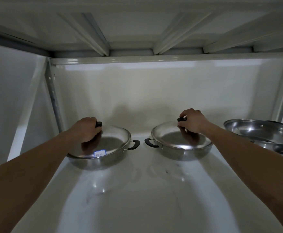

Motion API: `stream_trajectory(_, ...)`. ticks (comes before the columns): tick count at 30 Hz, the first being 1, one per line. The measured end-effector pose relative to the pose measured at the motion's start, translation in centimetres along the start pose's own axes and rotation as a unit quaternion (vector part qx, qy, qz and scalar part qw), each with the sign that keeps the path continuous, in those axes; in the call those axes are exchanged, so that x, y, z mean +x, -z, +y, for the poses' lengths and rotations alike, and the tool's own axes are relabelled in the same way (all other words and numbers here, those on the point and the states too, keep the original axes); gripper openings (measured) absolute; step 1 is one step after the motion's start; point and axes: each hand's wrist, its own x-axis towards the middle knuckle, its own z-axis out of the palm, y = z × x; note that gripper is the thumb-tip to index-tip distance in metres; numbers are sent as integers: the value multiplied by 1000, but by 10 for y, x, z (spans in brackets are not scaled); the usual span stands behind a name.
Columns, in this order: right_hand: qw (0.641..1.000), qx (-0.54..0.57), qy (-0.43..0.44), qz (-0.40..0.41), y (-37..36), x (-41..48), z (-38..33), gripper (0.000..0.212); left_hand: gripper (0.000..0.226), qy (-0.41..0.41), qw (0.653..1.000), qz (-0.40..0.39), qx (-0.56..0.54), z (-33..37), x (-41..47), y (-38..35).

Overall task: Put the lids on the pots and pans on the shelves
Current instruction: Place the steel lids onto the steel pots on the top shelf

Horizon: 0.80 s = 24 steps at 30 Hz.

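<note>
Two steel pans stand side by side on a white shelf. The left pan wears a domed steel lid with a small white label near its front rim. My left hand is closed around that lid's black knob. The right pan also carries a steel lid, and my right hand grips its black knob. Both lids rest on their pans' rims. Each pan shows one black side handle, and the two handles point at each other across a narrow gap.
A third steel pan with a shiny steel piece lying in it sits at the far right of the shelf. The shelf above hangs low overhead. A metal upright stands at the back left.
</note>
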Motion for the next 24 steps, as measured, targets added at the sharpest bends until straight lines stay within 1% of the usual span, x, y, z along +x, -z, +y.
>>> stream_trajectory(5, 1000, -10, -4, -1, 0, 1, 1, 43, 34, -15, 1000, -3, 26, -2, 2, 4)
stream_trajectory(10, 1000, -25, -1, -8, -2, 2, 1, 41, 27, -23, 999, -13, 47, 3, 3, 6)
stream_trajectory(13, 997, -52, 9, -59, 8, 2, 0, 48, 33, -32, 998, -27, 42, 2, 3, 10)
stream_trajectory(15, 994, -65, 24, -90, 26, -4, 3, 59, 38, -50, 994, -53, 88, 2, -1, 18)
stream_trajectory(16, 993, -68, 34, -87, 38, -9, 7, 62, 39, -64, 988, -54, 130, 1, -4, 22)
stream_trajectory(17, 994, -72, 46, -71, 54, -14, 12, 61, 42, -74, 982, -44, 166, 2, -6, 26)
stream_trajectory(18, 994, -79, 56, -48, 72, -22, 20, 57, 48, -77, 982, -11, 172, 8, -9, 30)
stream_trajectory(19, 994, -81, 63, -28, 91, -30, 30, 52, 53, -74, 985, 31, 152, 17, -13, 33)
stream_trajectory(21, 996, -59, 65, -1, 132, -52, 58, 41, 52, -79, 991, 103, 33, 54, -26, 42)
stream_trajectory(22, 997, -47, 64, 10, 152, -66, 76, 36, 48, -102, 987, 122, -16, 80, -34, 47)
stream_trajectory(24, 997, -40, 57, 23, 187, -96, 117, 30, 35, -162, 976, 118, -88, 142, -60, 59)
